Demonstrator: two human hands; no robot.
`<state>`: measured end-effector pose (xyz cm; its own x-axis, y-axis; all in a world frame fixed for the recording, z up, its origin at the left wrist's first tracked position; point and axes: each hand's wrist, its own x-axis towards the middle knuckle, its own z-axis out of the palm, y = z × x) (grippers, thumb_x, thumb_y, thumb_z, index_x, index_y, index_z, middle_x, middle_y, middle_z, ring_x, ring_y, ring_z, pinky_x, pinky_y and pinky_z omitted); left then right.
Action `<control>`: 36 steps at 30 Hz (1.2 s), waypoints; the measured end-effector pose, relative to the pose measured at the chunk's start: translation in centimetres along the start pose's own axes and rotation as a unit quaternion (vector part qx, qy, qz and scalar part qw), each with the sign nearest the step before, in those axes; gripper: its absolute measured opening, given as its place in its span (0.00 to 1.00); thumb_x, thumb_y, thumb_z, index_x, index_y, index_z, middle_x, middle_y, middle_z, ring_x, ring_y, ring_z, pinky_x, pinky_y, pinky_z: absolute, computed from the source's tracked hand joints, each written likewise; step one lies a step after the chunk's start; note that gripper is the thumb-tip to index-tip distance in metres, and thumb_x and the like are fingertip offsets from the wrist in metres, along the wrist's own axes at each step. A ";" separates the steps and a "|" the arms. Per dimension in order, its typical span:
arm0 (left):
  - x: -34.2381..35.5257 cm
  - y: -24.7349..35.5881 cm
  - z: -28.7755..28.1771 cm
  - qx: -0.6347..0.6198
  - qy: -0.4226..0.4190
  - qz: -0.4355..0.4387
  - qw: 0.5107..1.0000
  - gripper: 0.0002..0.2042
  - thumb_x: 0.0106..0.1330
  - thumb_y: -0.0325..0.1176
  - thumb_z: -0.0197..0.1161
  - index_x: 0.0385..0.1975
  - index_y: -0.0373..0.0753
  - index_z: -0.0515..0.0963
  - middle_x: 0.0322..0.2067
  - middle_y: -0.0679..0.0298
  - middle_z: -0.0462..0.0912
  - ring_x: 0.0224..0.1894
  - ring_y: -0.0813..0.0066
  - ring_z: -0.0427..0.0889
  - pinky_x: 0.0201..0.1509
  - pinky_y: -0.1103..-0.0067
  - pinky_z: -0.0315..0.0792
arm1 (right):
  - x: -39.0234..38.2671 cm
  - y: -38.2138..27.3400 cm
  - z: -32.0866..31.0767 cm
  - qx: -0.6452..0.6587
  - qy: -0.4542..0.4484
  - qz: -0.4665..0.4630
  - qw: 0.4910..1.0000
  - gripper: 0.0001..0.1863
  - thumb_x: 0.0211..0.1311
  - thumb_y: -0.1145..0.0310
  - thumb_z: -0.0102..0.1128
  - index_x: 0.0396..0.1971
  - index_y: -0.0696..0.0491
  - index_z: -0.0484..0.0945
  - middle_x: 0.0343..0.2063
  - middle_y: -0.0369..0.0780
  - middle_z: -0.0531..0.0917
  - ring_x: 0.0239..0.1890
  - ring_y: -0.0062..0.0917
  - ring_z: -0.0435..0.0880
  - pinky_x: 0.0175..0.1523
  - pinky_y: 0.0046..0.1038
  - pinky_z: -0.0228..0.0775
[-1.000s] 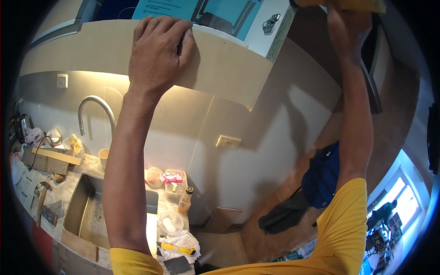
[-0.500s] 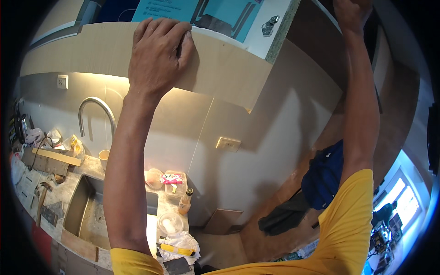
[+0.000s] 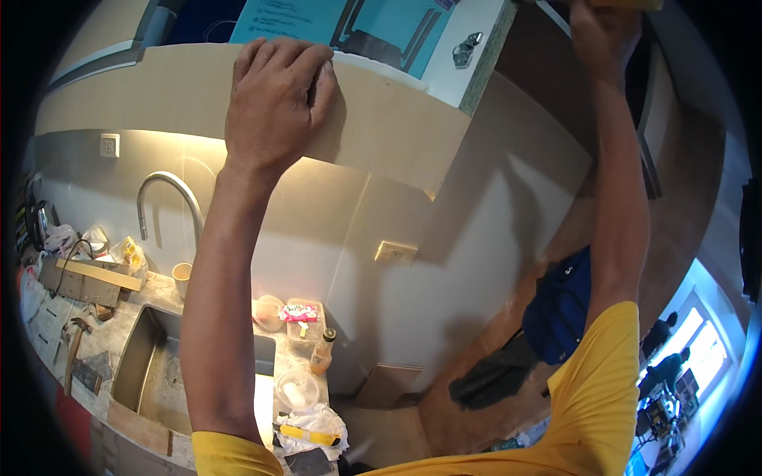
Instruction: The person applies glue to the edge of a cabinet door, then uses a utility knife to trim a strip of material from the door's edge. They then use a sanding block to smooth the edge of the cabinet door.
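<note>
My left hand [image 3: 274,111] is closed over the upper edge of a pale wooden cabinet panel [image 3: 397,119], fingers hooked across the top and thumb against the front. Behind that edge, inside the cabinet, stands a blue printed box [image 3: 298,24]. A metal hinge plate [image 3: 467,50] is fixed to the white side board right of it. My right hand [image 3: 607,40] is raised at the top right, its fingers closed and partly cut off by the picture's edge. A yellowish piece [image 3: 635,3] shows at the fingers; its kind cannot be made out.
Below lies a worktop with a sink [image 3: 151,365], a curved tap [image 3: 171,178], a hammer [image 3: 75,349], a bottle [image 3: 323,349], plastic tubs and a yellow cutter [image 3: 308,434]. A blue bag [image 3: 559,309] hangs at the right. People [image 3: 667,365] are by a bright window.
My right hand has come slightly down and left, and the yellowish piece now shows at the top edge. My left hand keeps its hold on the panel.
</note>
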<state>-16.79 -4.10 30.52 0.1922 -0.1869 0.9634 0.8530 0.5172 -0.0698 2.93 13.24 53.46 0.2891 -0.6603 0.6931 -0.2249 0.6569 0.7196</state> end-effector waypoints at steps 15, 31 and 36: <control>0.0 0.2 0.4 -0.021 0.003 -0.006 1.000 0.10 0.65 0.34 0.54 0.40 0.41 0.80 0.40 0.63 0.82 0.47 0.66 0.77 0.65 0.69 0.58 | 1.4 1.8 -1.9 -0.105 -0.009 0.059 0.993 0.18 0.56 0.72 0.69 0.44 0.57 0.73 0.34 0.37 0.81 0.36 0.24 0.80 0.42 0.27 0.74; 0.0 0.4 0.5 -0.014 0.003 -0.007 1.000 0.10 0.64 0.34 0.53 0.40 0.40 0.80 0.40 0.63 0.82 0.48 0.66 0.77 0.64 0.69 0.59 | -2.0 -3.0 -0.4 -0.031 -0.024 0.004 0.999 0.15 0.59 0.72 0.66 0.43 0.57 0.72 0.34 0.37 0.79 0.35 0.23 0.79 0.44 0.25 0.72; 0.1 0.2 0.5 -0.010 0.019 0.007 1.000 0.10 0.64 0.34 0.54 0.39 0.40 0.80 0.39 0.64 0.82 0.47 0.66 0.77 0.63 0.69 0.60 | 0.9 -1.0 -0.1 -0.002 -0.010 0.081 0.997 0.15 0.59 0.72 0.65 0.44 0.57 0.72 0.35 0.37 0.80 0.36 0.22 0.78 0.43 0.25 0.72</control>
<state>-16.84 -3.61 30.69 0.2224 -0.2111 0.9518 0.8595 0.5033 -0.0892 3.55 12.03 53.41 0.2298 -0.5527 0.8011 -0.2638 0.7569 0.5979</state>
